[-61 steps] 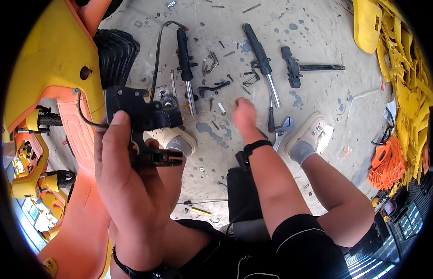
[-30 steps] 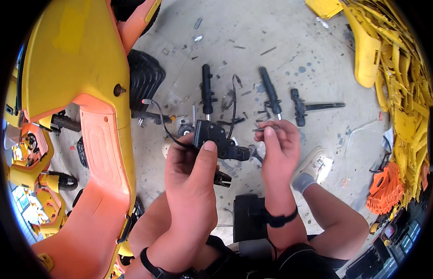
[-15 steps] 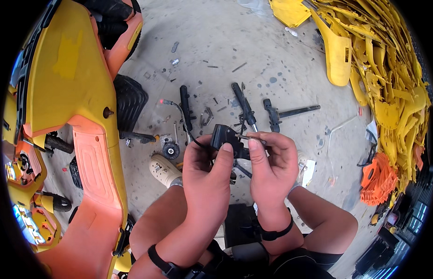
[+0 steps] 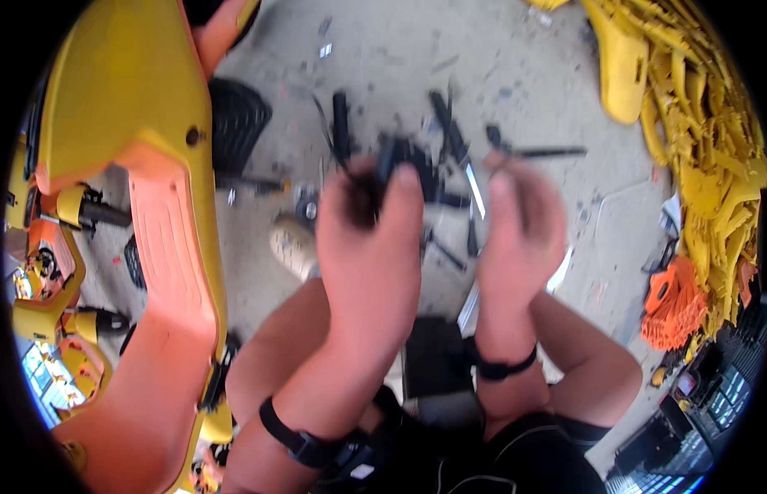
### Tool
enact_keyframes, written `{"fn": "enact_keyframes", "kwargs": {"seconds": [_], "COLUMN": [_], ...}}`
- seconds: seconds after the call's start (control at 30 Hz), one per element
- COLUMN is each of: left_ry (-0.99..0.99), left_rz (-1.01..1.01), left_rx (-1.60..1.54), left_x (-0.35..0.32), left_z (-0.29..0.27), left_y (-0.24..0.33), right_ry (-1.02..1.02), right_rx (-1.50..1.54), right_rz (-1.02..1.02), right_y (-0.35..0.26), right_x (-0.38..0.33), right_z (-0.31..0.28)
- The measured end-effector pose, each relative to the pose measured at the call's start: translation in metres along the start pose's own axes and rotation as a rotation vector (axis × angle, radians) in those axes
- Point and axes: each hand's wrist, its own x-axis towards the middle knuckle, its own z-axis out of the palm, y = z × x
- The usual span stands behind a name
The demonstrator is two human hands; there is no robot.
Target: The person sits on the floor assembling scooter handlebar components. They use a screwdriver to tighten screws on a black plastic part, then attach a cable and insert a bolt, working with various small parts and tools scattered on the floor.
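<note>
My left hand (image 4: 371, 222) is closed around a black part (image 4: 410, 160) that looks like a brake lever housing, with a thin black cable hanging off its left side. To the right, my right hand (image 4: 523, 222) is apart from that part, its thumb and fingers pinched together. Blur hides what sits between those fingertips. Past the hands, black tubes with bare metal ends (image 4: 451, 136) lie on the concrete floor, beside a black T-shaped piece (image 4: 548, 151).
On the left stands a yellow and orange scooter-like body (image 4: 171, 230). A tall heap of yellow plastic panels (image 4: 703, 123) fills the right side, with stacked orange pieces (image 4: 673, 305) at its foot. A light clog (image 4: 293, 244) shows beyond my left knee.
My right hand has drawn away to the right from the black part, taking the thin metal piece it pinched off it. My left hand has risen slightly. The whole view has shifted.
</note>
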Motion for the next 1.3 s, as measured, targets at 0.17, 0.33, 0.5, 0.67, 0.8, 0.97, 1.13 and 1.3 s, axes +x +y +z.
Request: {"fn": "enact_keyframes", "kwargs": {"seconds": [0.17,0.33,0.5,0.67,0.8,0.97,1.13,1.3], "left_ry": [0.154,0.269,0.112,0.065,0.009,0.048,0.075,0.08], "left_rz": [0.165,0.122,0.098,0.117,0.023,0.124,0.225,0.127], "left_rx": [-0.094,-0.305,-0.301,-0.273,-0.277,-0.124,-0.114,-0.32], "left_x": [0.023,0.036,0.036,0.027,0.023,0.027,0.023,0.023], "left_z": [-0.039,-0.068,-0.092,-0.111,-0.112,-0.115,-0.1,-0.101], "left_y": [0.018,0.025,0.012,0.015,0.016,0.023,0.019,0.025], "right_ry": [-0.161,-0.632,-0.59,-0.752,-0.71,-0.658,-0.634,-0.636], "right_rx": [0.015,-0.736,-0.828,-0.751,-0.692,-0.771,-0.815,-0.93], "right_rz": [0.536,0.607,0.491,0.556,0.613,0.521,0.577,0.599], "right_y": [0.152,0.344,0.38,0.347,0.354,0.353,0.354,0.353], "right_x": [-0.012,-0.143,-0.184,-0.157,-0.157,-0.165,-0.161,-0.146], "right_z": [-0.004,-0.019,-0.024,0.0,0.007,0.007,-0.017,-0.042]}}
